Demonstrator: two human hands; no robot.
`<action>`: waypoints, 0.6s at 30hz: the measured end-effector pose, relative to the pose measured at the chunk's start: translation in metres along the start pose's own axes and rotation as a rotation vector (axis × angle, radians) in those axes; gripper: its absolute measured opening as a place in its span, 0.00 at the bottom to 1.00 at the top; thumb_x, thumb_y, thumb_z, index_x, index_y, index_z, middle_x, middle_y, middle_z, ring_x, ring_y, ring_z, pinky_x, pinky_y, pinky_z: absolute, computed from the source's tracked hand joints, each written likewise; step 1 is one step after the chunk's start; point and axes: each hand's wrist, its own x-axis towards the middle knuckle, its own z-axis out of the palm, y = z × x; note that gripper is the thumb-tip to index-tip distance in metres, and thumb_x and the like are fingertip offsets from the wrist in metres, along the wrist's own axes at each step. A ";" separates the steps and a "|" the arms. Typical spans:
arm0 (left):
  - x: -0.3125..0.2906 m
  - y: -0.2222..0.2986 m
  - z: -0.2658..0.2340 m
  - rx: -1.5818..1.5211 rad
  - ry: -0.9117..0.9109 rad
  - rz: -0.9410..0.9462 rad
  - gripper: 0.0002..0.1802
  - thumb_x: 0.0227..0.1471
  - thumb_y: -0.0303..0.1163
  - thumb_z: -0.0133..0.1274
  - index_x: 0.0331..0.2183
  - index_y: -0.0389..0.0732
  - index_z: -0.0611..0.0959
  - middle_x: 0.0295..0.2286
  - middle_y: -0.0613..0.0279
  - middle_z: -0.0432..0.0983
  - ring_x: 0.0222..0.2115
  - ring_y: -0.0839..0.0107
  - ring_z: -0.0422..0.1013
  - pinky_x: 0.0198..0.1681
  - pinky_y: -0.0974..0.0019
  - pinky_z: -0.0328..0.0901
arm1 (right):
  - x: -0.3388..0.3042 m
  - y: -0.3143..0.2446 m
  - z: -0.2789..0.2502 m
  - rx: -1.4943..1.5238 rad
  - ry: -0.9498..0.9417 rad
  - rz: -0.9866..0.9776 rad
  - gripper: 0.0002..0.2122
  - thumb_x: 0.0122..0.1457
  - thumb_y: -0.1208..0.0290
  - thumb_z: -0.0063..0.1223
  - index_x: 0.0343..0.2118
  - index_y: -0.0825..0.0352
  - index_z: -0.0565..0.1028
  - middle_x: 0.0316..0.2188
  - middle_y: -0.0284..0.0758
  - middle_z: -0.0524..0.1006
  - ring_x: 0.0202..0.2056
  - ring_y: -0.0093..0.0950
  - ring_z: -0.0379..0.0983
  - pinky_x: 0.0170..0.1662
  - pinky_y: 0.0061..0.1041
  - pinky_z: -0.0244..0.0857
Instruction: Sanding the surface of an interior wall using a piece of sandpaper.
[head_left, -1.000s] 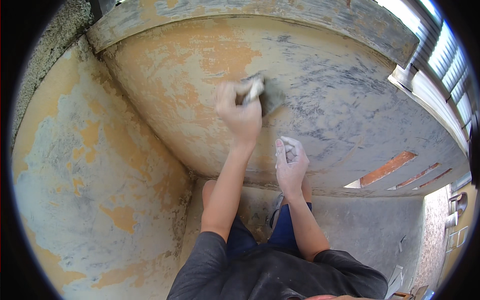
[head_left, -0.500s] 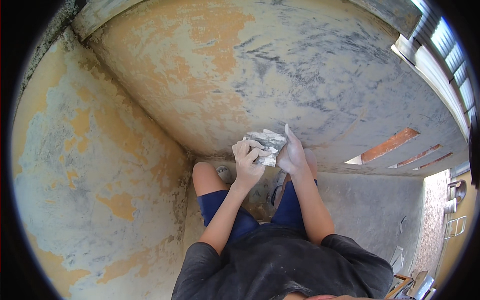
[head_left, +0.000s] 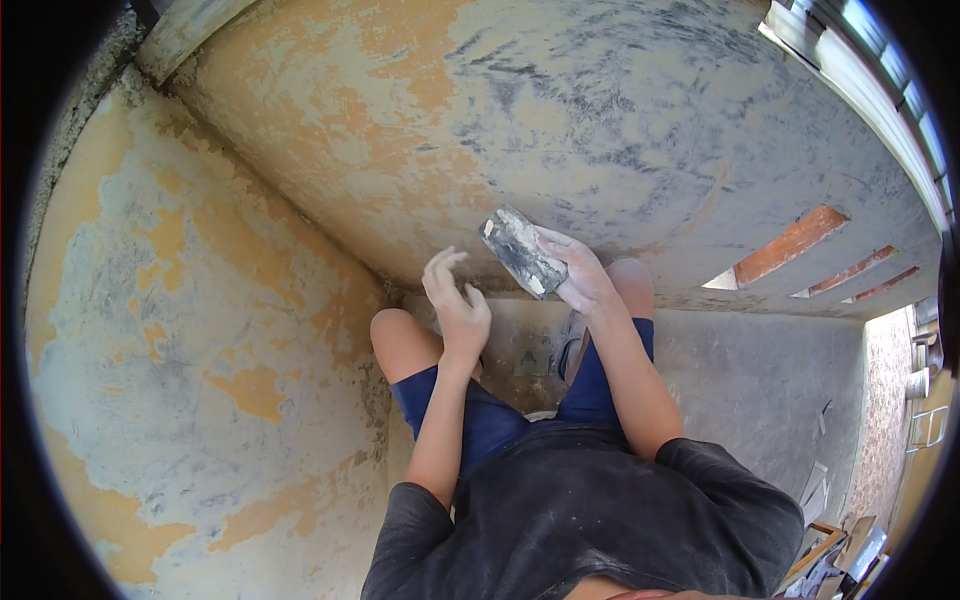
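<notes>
A dark grey rectangular block (head_left: 523, 252), caked with white dust and looking like a sanding block, is tilted in front of the wall. My right hand (head_left: 582, 275) grips its right end, with the thumb and fingers on either side. To the left of the block, my left hand (head_left: 458, 305) is raised with nothing in it. Its fingers are loosely curled and apart, not touching the block. Pale powder coats both hands.
Ahead stands a wall (head_left: 600, 120) with worn orange and grey patches. A peeling wall (head_left: 170, 350) meets it at the left corner. Slanted slots (head_left: 790, 245) open low on the right. Boards and oddments (head_left: 835, 560) lie at the lower right on the concrete floor (head_left: 740, 390).
My left hand has come off the block and moved left. In my right hand, the block has turned and risen slightly, now showing a flatter, darker face.
</notes>
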 end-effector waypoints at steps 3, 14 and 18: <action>0.015 -0.041 0.016 -0.326 0.080 -0.386 0.17 0.60 0.25 0.58 0.50 0.34 0.77 0.48 0.50 0.76 0.50 0.59 0.72 0.58 0.58 0.64 | 0.002 0.005 -0.003 0.088 -0.004 -0.008 0.23 0.71 0.74 0.51 0.65 0.81 0.65 0.58 0.46 0.76 0.55 0.32 0.78 0.58 0.32 0.73; 0.062 -0.074 0.046 -0.625 -0.064 -0.433 0.19 0.63 0.42 0.64 0.32 0.34 0.84 0.24 0.70 0.77 0.26 0.81 0.68 0.32 0.74 0.65 | 0.006 0.036 -0.011 0.005 0.057 0.064 0.23 0.71 0.75 0.49 0.65 0.82 0.65 0.59 0.48 0.76 0.56 0.34 0.78 0.60 0.34 0.72; 0.051 -0.083 0.054 -0.660 -0.255 -0.432 0.20 0.56 0.40 0.70 0.36 0.32 0.86 0.26 0.67 0.81 0.26 0.82 0.70 0.34 0.75 0.69 | 0.013 0.041 -0.022 -0.052 0.058 0.111 0.23 0.72 0.73 0.49 0.64 0.81 0.65 0.58 0.47 0.76 0.55 0.34 0.78 0.59 0.34 0.73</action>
